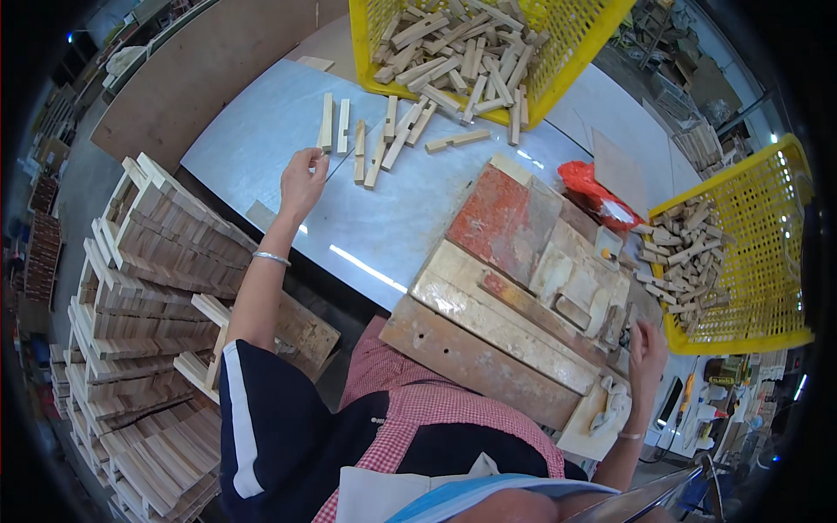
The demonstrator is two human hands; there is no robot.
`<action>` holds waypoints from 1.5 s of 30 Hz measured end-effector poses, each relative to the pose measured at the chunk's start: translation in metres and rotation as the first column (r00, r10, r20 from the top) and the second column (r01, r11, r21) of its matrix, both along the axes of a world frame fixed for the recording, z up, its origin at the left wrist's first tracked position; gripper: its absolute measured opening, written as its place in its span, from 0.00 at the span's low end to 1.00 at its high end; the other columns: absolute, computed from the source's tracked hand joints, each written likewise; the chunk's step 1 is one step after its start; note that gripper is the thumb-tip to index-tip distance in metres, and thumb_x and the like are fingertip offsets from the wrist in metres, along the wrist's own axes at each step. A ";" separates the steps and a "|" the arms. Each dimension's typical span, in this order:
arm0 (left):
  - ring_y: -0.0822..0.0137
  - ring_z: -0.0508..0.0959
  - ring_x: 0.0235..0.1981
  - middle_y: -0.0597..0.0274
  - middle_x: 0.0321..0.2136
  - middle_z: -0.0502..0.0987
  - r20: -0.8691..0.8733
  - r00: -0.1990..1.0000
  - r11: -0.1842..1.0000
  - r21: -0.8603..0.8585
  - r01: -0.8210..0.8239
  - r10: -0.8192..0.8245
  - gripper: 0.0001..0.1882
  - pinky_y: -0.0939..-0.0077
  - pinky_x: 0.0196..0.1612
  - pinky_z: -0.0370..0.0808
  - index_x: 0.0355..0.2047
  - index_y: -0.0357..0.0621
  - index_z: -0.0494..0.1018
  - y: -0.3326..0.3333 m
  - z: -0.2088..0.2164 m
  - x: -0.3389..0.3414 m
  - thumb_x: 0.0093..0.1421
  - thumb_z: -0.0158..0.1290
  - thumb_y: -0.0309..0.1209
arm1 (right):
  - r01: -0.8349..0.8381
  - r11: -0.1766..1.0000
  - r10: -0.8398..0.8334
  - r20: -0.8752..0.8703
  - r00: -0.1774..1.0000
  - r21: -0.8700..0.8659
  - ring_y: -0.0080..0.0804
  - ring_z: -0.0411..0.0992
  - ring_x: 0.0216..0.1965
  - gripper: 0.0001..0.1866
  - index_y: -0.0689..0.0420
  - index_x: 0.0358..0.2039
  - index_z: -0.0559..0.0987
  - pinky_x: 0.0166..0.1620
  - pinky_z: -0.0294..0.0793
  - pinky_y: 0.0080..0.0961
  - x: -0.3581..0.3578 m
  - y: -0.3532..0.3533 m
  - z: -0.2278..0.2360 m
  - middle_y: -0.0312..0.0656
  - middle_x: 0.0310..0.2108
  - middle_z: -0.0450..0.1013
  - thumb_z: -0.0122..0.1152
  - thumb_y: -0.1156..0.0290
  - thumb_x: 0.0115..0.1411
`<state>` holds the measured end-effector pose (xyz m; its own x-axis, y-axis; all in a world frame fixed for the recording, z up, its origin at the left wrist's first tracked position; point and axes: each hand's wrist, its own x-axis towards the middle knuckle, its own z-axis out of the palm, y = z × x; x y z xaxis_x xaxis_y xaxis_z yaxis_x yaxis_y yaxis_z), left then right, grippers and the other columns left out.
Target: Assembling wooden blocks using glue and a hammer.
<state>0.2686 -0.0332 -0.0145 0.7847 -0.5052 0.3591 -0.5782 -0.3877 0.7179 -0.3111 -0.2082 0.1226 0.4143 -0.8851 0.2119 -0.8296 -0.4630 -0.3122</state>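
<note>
At the left of the table, my left hand (304, 181) has its fingers closed at the near end of a small wooden stick (327, 121). A second pale stick (343, 126) lies just right of it, and several notched sticks (398, 136) are spread farther right. My right hand (647, 356) is beside the right edge of a worn wooden work board (488, 327), fingers curled together; whatever they hold is hidden. A crumpled whitish cloth or glove (613, 404) rests on a small board near that wrist.
A yellow basket (558, 98) full of wooden pieces stands at the back. Another yellow basket (757, 301) with wooden pieces is at the right. A red plastic bag (586, 186) sits behind the work board. Tall stacks of wooden strips (166, 288) rise at my left, beside the table edge.
</note>
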 end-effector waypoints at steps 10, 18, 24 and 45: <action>0.48 0.79 0.34 0.46 0.35 0.76 0.053 0.999 0.915 0.402 -0.030 0.010 0.18 0.53 0.35 0.75 0.36 0.36 0.70 -0.077 -0.022 -0.008 0.54 0.55 0.40 | -0.644 0.765 0.644 0.005 0.765 0.011 0.41 0.74 0.30 0.07 0.58 0.35 0.77 0.33 0.72 0.32 0.254 -0.013 -0.025 0.45 0.29 0.73 0.60 0.71 0.56; 0.56 0.76 0.26 0.56 0.30 0.70 0.383 0.909 0.976 0.201 0.089 -0.162 0.10 0.63 0.26 0.73 0.36 0.41 0.68 -0.033 0.039 -0.002 0.56 0.55 0.30 | -0.642 0.758 0.639 0.068 0.766 0.110 0.43 0.74 0.30 0.07 0.58 0.35 0.78 0.33 0.73 0.33 0.264 -0.011 -0.048 0.45 0.29 0.73 0.59 0.70 0.57; 0.58 0.74 0.21 0.56 0.27 0.67 0.617 0.768 0.985 0.097 0.140 -0.170 0.10 0.68 0.22 0.72 0.32 0.39 0.67 0.011 0.092 -0.011 0.53 0.56 0.25 | -0.683 0.700 0.639 0.244 0.729 0.208 0.40 0.75 0.31 0.09 0.59 0.37 0.79 0.34 0.73 0.30 0.298 0.010 -0.035 0.45 0.31 0.75 0.58 0.69 0.58; 0.50 0.77 0.44 0.41 0.49 0.66 -0.527 0.834 0.389 -0.743 -0.545 0.161 0.29 0.63 0.37 0.80 0.53 0.23 0.55 0.144 0.223 0.174 0.65 0.47 0.39 | -0.686 0.701 0.637 0.260 0.726 0.196 0.36 0.71 0.31 0.09 0.64 0.32 0.79 0.39 0.69 0.30 0.269 0.018 -0.058 0.46 0.28 0.74 0.56 0.70 0.59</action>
